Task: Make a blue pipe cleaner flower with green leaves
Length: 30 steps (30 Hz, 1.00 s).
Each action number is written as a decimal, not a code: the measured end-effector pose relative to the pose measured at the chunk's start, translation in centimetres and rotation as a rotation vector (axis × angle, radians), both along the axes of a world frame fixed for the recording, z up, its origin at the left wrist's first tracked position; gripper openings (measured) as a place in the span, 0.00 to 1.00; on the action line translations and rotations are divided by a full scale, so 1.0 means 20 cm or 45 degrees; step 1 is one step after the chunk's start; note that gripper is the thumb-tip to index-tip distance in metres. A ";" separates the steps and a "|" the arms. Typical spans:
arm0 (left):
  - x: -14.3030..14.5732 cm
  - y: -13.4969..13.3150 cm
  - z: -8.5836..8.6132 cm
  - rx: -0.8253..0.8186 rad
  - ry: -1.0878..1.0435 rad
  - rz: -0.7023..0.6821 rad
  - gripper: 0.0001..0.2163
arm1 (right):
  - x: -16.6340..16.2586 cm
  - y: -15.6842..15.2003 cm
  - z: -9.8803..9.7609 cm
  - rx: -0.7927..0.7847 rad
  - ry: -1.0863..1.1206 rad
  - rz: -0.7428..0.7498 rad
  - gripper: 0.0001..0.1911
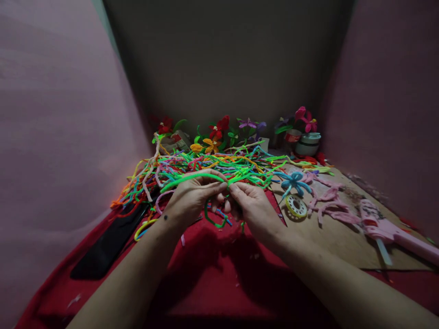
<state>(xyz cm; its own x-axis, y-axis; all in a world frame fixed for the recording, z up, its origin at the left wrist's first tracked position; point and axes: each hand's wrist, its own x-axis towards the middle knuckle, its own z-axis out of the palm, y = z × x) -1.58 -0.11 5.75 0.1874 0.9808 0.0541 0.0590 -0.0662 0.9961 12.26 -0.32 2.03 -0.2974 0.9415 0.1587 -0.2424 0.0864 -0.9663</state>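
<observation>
My left hand (190,197) and my right hand (252,205) meet over the red cloth (206,274), both pinching a bright green pipe cleaner (192,178). It arcs up to the left above my left hand, and a loop hangs below between the two hands. Just behind my hands lies a big heap of many-coloured pipe cleaners (212,164).
A black flat object (109,242) lies at left. On the brown board (343,233) at right sit a blue pipe-cleaner flower (293,180), pink ones (325,201), a tape roll (296,205) and a pink glue gun (387,230). Finished flowers and jars (307,139) line the back wall.
</observation>
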 end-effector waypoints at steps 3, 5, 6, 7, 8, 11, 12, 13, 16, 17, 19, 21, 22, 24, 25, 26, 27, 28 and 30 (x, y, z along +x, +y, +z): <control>0.00 0.00 0.00 0.034 0.088 0.017 0.09 | 0.00 0.00 0.00 0.000 0.034 0.017 0.13; 0.00 0.00 -0.01 0.183 0.236 0.077 0.08 | 0.00 0.00 0.00 -0.041 0.074 0.052 0.10; 0.01 0.00 -0.01 0.330 0.339 0.122 0.07 | 0.00 0.00 0.01 -0.071 0.097 0.077 0.09; 0.01 0.00 -0.02 0.521 0.456 0.169 0.06 | 0.00 0.00 0.01 -0.100 0.123 0.104 0.08; 0.01 -0.01 -0.03 0.734 0.587 0.208 0.06 | 0.01 0.00 0.02 -0.131 0.148 0.127 0.09; 0.01 -0.02 -0.05 1.219 0.971 0.235 0.07 | 0.03 0.00 0.05 -0.266 0.229 0.167 0.14; 0.02 -0.02 -0.06 1.282 1.077 0.217 0.09 | 0.03 0.00 0.06 -0.313 0.255 0.172 0.16; 0.02 -0.02 -0.06 1.306 1.168 0.190 0.09 | 0.03 -0.01 0.07 -0.349 0.281 0.173 0.17; 0.01 -0.03 -0.06 1.253 1.318 0.093 0.10 | 0.04 0.00 0.06 -0.329 0.303 0.195 0.16; 0.00 -0.02 -0.06 1.235 1.325 0.064 0.10 | 0.03 0.00 0.05 -0.298 0.290 0.217 0.14; -0.01 -0.01 -0.05 1.227 1.304 0.007 0.09 | 0.03 0.02 0.03 -0.222 0.254 0.258 0.11; -0.03 0.00 -0.04 1.261 1.259 -0.038 0.09 | 0.02 0.03 0.00 -0.155 0.229 0.253 0.09; -0.04 0.01 -0.04 1.269 1.231 -0.041 0.09 | 0.02 0.04 0.00 -0.141 0.222 0.239 0.08; -0.04 0.02 -0.03 1.250 1.178 0.012 0.10 | 0.03 0.04 0.00 -0.145 0.185 0.197 0.06; -0.04 0.02 -0.03 1.222 1.166 0.051 0.12 | 0.03 0.04 0.00 -0.142 0.148 0.169 0.06; -0.04 0.01 -0.02 1.183 1.166 0.074 0.13 | 0.03 0.04 0.01 -0.117 0.096 0.132 0.06; -0.04 0.01 -0.02 1.135 1.171 0.075 0.14 | 0.03 0.04 0.02 -0.068 0.029 0.081 0.07; -0.04 0.01 -0.01 1.086 1.164 0.056 0.16 | 0.04 0.04 0.03 0.006 -0.052 0.021 0.09; -0.04 0.01 -0.01 0.990 1.104 -0.042 0.18 | 0.04 0.03 0.04 0.183 -0.224 -0.073 0.12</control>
<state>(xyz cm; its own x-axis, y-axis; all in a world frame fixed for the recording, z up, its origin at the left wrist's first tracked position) -2.38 0.07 5.63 0.4810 0.7337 0.4799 0.6872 -0.6555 0.3132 13.16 0.37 2.84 -0.2786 0.9293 0.2426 -0.0621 0.2347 -0.9701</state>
